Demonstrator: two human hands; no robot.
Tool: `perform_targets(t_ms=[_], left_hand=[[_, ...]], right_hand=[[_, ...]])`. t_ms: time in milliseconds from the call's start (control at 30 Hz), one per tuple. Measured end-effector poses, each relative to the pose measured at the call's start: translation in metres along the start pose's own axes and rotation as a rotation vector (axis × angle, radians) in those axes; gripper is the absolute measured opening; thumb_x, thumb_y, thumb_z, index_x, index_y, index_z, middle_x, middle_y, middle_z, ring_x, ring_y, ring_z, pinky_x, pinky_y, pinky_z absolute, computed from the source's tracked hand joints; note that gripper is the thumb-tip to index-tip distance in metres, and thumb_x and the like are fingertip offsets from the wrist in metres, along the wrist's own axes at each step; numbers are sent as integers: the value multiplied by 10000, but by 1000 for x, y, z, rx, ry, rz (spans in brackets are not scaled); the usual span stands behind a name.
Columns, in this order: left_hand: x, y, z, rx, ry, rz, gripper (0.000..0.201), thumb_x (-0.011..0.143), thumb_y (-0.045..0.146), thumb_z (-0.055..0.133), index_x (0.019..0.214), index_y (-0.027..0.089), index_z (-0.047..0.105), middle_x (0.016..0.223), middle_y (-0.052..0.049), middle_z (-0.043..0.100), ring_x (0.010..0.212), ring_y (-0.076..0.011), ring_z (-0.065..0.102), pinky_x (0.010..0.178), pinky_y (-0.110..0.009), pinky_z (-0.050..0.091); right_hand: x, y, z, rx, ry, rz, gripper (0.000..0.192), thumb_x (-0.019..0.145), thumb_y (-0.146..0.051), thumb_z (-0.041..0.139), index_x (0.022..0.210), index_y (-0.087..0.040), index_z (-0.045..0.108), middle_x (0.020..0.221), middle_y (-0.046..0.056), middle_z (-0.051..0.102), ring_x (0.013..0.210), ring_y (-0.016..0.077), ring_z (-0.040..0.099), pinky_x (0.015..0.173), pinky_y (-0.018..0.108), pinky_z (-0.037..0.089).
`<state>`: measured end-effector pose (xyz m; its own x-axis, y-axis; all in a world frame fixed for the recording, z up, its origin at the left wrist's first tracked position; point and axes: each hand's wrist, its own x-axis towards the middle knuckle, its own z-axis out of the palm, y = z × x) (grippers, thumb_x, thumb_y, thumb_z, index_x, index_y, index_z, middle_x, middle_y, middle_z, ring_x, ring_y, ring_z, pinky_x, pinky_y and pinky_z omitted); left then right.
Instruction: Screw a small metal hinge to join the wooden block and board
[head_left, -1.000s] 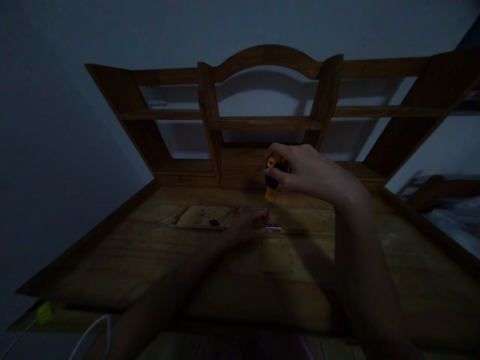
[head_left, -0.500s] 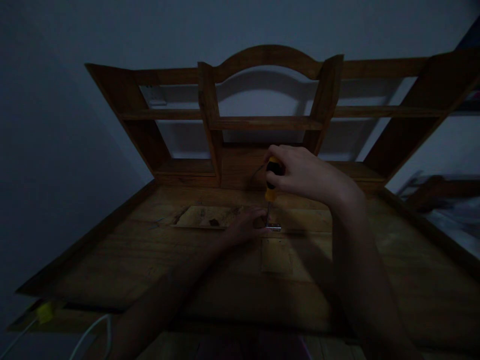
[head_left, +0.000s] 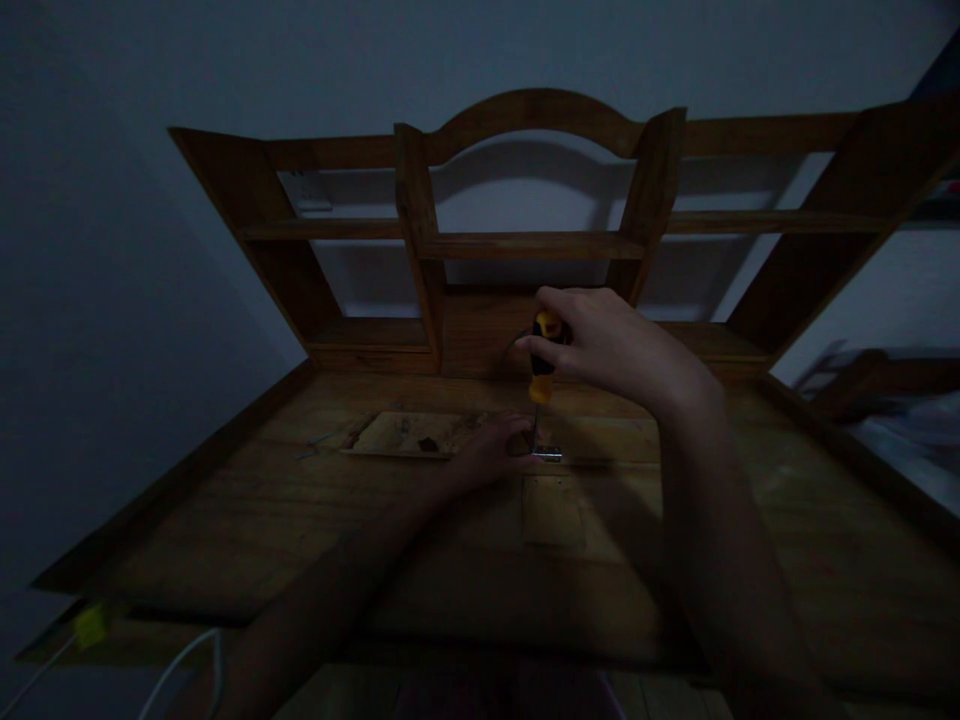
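Note:
My right hand (head_left: 592, 335) is closed round the yellow and black handle of a screwdriver (head_left: 541, 388). Its thin shaft points down, nearly upright, and the tip meets the left end of a small shiny metal hinge (head_left: 549, 454). Low on the wood, my left hand (head_left: 499, 447) curls its thumb and finger at that same end of the hinge, close around the screwdriver's tip. Whether a screw sits under the tip is too dark and small to tell. In front of the hinge lies a square wooden flap (head_left: 553, 512) with small holes along its back edge.
Behind the wooden desk top (head_left: 262, 520) rises a shelf unit (head_left: 532, 245) with an arched top. Left of my hands is a rough recess (head_left: 397, 432) in the wood. A white cable (head_left: 176, 665) and a yellow object (head_left: 91, 625) are at the lower left.
The fingers of my right hand have shifted on the screwdriver's handle, the thumb now reaching further left across it. My left hand and the hinge stay in place.

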<state>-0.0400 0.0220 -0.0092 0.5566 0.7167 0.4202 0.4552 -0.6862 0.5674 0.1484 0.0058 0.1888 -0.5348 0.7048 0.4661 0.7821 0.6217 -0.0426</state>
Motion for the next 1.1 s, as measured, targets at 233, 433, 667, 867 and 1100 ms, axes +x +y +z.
perform_targets(t_ms=[233, 433, 667, 867, 1100], left_hand=[[1, -5, 2, -32, 4, 12, 247, 862, 319, 793, 1060, 209, 695, 1068, -25, 728, 1035, -217, 671, 917, -332, 514], [1, -9, 5, -37, -4, -40, 249, 854, 339, 790, 1056, 229, 694, 1068, -28, 720, 1019, -224, 673, 920, -362, 521], [0, -9, 5, -28, 3, -3, 257, 865, 320, 783, 1081, 218, 689, 1079, -30, 720, 1038, -216, 673, 943, -353, 519], [0, -4, 3, -32, -4, -15, 228, 870, 307, 777, 1061, 226, 685, 1069, -14, 719, 1020, -205, 675, 938, -337, 521], [1, 0, 0, -37, -7, -5, 226, 881, 317, 767, 1068, 217, 688, 1069, -19, 711, 1026, -215, 667, 932, -343, 513]], right_hand=[[-1, 2, 2, 31, -30, -19, 268, 963, -432, 586, 1053, -180, 610, 1018, 104, 690, 951, 262, 633, 786, 344, 407], [-3, 2, -8, 170, -105, -41, 204, 920, -260, 560, 1104, -190, 609, 947, 65, 689, 855, 220, 631, 702, 302, 407], [-1, 3, -2, 104, -53, 5, 222, 955, -407, 598, 1038, -201, 602, 933, 70, 676, 832, 225, 620, 687, 314, 380], [0, 3, 1, 0, -42, 54, 321, 956, -505, 589, 1036, -194, 603, 941, 90, 691, 836, 246, 634, 701, 333, 390], [-4, -2, -7, 131, -79, -15, 213, 919, -288, 565, 1103, -187, 600, 1032, 93, 706, 924, 246, 647, 745, 317, 436]])
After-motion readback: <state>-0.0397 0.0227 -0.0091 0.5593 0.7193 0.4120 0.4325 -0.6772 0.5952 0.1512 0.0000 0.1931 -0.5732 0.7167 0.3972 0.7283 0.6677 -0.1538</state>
